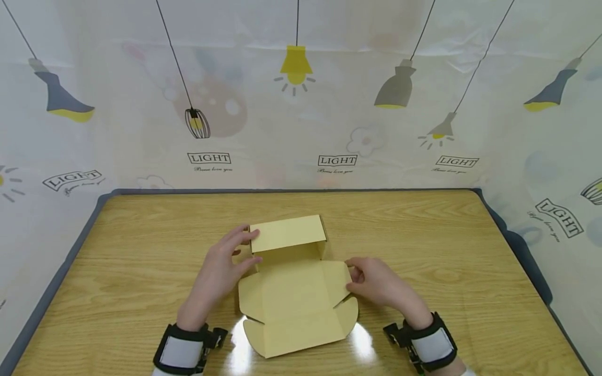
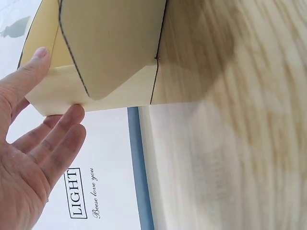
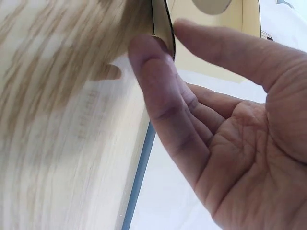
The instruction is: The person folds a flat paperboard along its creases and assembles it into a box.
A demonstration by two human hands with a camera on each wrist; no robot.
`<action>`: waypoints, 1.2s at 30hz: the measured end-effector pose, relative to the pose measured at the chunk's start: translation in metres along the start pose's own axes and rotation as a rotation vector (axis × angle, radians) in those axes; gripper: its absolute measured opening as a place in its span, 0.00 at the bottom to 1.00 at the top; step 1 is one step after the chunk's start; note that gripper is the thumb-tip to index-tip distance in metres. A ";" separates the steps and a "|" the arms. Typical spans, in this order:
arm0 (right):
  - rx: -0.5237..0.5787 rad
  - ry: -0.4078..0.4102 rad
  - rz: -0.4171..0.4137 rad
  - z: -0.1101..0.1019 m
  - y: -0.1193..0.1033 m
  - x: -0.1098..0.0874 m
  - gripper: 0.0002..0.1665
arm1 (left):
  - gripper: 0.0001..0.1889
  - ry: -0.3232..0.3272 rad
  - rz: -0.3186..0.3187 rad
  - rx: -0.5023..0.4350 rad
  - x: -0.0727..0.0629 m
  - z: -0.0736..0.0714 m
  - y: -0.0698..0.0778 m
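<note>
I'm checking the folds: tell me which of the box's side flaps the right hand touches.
In the head view, the upper right flap: the right hand touches its outer edge. The lower right flap and left flaps are apart from that hand.

A pale yellow cardboard box (image 1: 292,290) sits partly folded on the wooden desk (image 1: 141,250), its raised, squared end (image 1: 288,233) nearest the desk's back edge, its lower panels (image 1: 303,331) and rounded side flaps (image 1: 250,300) spread open, slightly askew.

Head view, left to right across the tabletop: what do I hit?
Black-and-white left wrist strap, bare left hand, partly folded pale-yellow cardboard box, bare right hand, black-and-white right wrist strap.
</note>
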State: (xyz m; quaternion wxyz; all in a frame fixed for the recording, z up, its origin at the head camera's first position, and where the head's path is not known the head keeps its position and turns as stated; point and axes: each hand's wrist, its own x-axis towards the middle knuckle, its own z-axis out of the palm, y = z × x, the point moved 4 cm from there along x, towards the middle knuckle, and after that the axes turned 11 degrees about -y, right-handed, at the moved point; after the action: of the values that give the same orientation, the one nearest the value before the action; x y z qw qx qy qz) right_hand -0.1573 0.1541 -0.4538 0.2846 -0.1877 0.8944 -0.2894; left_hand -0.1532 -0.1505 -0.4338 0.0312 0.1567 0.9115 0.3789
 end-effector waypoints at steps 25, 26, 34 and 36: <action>0.069 0.088 0.016 -0.017 0.017 0.000 0.21 | 0.30 -0.081 0.136 0.253 -0.002 0.015 0.034; 0.075 0.083 0.016 -0.017 0.016 0.000 0.22 | 0.29 -0.075 0.124 0.240 -0.002 0.015 0.034; 0.097 0.067 0.036 -0.016 0.016 -0.001 0.28 | 0.29 -0.025 0.021 0.144 -0.003 0.004 0.023; 0.096 0.067 0.035 -0.017 0.016 0.000 0.28 | 0.29 0.001 -0.011 0.136 -0.003 0.001 0.019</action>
State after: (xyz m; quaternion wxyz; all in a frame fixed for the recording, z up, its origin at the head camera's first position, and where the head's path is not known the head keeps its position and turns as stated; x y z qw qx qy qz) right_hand -0.1701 0.1736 -0.4527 0.2682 -0.1482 0.8917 -0.3333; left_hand -0.1455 -0.1379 -0.4213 0.0222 0.1534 0.9359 0.3162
